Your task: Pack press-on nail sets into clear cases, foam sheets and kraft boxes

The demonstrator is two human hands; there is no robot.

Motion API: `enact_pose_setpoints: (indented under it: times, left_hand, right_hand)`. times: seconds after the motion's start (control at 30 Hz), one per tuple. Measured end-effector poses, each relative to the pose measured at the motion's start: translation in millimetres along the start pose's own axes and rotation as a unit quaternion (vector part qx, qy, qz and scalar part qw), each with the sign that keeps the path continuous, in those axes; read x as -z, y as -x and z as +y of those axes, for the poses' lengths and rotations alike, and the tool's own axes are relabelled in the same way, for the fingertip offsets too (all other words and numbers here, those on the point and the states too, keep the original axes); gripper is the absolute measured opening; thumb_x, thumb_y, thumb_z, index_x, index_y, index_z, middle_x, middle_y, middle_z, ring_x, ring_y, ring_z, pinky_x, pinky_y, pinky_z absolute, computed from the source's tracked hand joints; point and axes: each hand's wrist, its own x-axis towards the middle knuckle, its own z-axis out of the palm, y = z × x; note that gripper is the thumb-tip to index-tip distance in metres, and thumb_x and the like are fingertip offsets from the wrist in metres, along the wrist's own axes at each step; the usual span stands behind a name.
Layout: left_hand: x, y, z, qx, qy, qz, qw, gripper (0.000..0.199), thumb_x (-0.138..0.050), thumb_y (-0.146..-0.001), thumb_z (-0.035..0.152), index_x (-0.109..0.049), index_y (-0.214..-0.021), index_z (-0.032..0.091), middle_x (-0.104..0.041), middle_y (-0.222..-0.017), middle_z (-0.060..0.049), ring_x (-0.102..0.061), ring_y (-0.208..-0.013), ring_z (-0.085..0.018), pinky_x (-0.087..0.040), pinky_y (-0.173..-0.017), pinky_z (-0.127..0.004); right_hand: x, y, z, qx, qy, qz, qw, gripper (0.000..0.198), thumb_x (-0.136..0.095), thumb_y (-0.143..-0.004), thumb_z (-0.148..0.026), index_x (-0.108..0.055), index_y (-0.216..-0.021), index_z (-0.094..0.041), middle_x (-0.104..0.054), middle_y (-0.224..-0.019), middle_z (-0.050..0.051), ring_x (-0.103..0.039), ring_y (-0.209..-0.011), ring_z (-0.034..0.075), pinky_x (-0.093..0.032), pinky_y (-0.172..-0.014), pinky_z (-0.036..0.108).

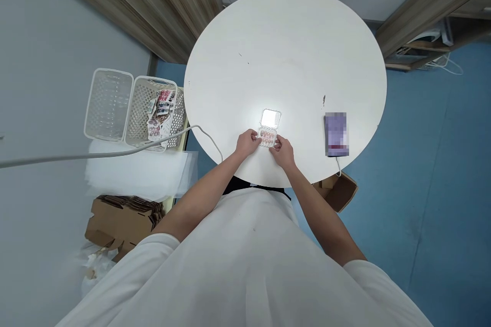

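A small clear plastic case (267, 144) lies near the front edge of the round white table, its hinged lid (270, 118) swung back away from me. Inside sit several small pink pieces (267, 135) in rows; they look like press-on nails. My left hand (247, 143) grips the case's left side, with the thumb at its front corner. On the opposite side, my right hand (283, 152) holds the case between thumb and fingers. Both hands are closed on its edges, and the case appears to rest on or just over the tabletop.
To the right on the table (287, 51) lies a device with a blurred purple screen (336, 134), a cable below it. At left stands an open white basket (134, 112) of small packets. A pale cable (115, 154) crosses to the table. Folded cardboard (118, 225) lies lower left.
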Motion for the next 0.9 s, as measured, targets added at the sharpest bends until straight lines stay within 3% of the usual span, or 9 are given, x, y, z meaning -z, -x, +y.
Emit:
enact_pose_setpoints:
  times: [0.13, 0.27, 0.47, 0.67, 0.8, 0.9]
  left_hand:
    - [2.6, -3.1, 0.8, 0.026, 0.000, -0.005, 1.000, 0.018, -0.060, -0.073, 0.035, -0.052, -0.071, 0.019, -0.058, -0.067, 0.000, -0.054, -0.067, -0.014, -0.040, -0.060, -0.026]
    - [7.7, -1.4, -1.5, 0.009, 0.020, -0.012, 1.000, 0.020, -0.061, -0.072, 0.035, -0.051, -0.065, 0.019, -0.055, -0.062, 0.000, -0.050, -0.060, -0.013, -0.036, -0.056, -0.025]
    - [25.1, 16.0, -11.9, -0.038, 0.142, -0.023, 0.989, 0.022, -0.062, -0.070, 0.039, -0.055, -0.069, 0.019, -0.057, -0.066, 0.000, -0.050, -0.060, -0.012, -0.038, -0.060, -0.026]
    - [49.3, 34.8, -22.0, -0.056, 0.325, -0.093, 0.939, 0.022, -0.065, -0.068, 0.035, -0.058, -0.078, 0.017, -0.057, -0.064, 0.001, -0.052, -0.059, -0.010, -0.040, -0.064, -0.027]
    - [65.3, 44.2, -28.1, -0.036, 0.415, -0.130, 0.900, 0.038, -0.072, -0.063, 0.036, -0.060, -0.094, 0.016, -0.060, -0.067, 0.001, -0.051, -0.059, -0.008, -0.039, -0.066, -0.026]
    - [75.8, 49.8, -31.5, -0.027, 0.474, -0.160, 0.865, 0.043, -0.075, -0.061, 0.036, -0.063, -0.096, 0.015, -0.063, -0.076, -0.002, -0.052, -0.062, -0.008, -0.040, -0.067, -0.026]
  right_hand:
    - [-5.9, 3.3, 0.1, 0.011, -0.029, 0.025, 0.999, 0.053, -0.056, -0.069, -0.021, -0.048, -0.121, -0.018, -0.052, -0.100, 0.006, -0.053, -0.077, 0.015, -0.051, -0.077, 0.035]
    - [-9.8, 11.5, -5.7, 0.023, -0.060, 0.054, 0.996, 0.051, -0.054, -0.069, -0.019, -0.048, -0.120, -0.018, -0.051, -0.097, 0.006, -0.052, -0.075, 0.014, -0.050, -0.075, 0.035]
    - [-11.4, 34.2, -24.7, 0.033, -0.113, 0.077, 0.990, 0.048, -0.056, -0.069, -0.021, -0.050, -0.117, -0.021, -0.050, -0.099, 0.005, -0.052, -0.077, 0.014, -0.050, -0.073, 0.034]
    - [-16.4, 58.1, -48.0, 0.023, -0.198, 0.092, 0.976, 0.050, -0.062, -0.067, -0.026, -0.050, -0.115, -0.022, -0.050, -0.102, 0.004, -0.051, -0.075, 0.012, -0.050, -0.073, 0.033]
    - [-18.4, 66.9, -65.1, 0.026, -0.271, 0.075, 0.959, 0.051, -0.068, -0.062, -0.027, -0.053, -0.111, -0.023, -0.051, -0.098, 0.003, -0.051, -0.073, 0.010, -0.049, -0.072, 0.031]
    - [-17.8, 69.8, -76.7, 0.031, -0.309, 0.055, 0.949, 0.056, -0.071, -0.060, -0.028, -0.053, -0.112, -0.025, -0.052, -0.098, 0.002, -0.053, -0.074, 0.010, -0.049, -0.073, 0.030]
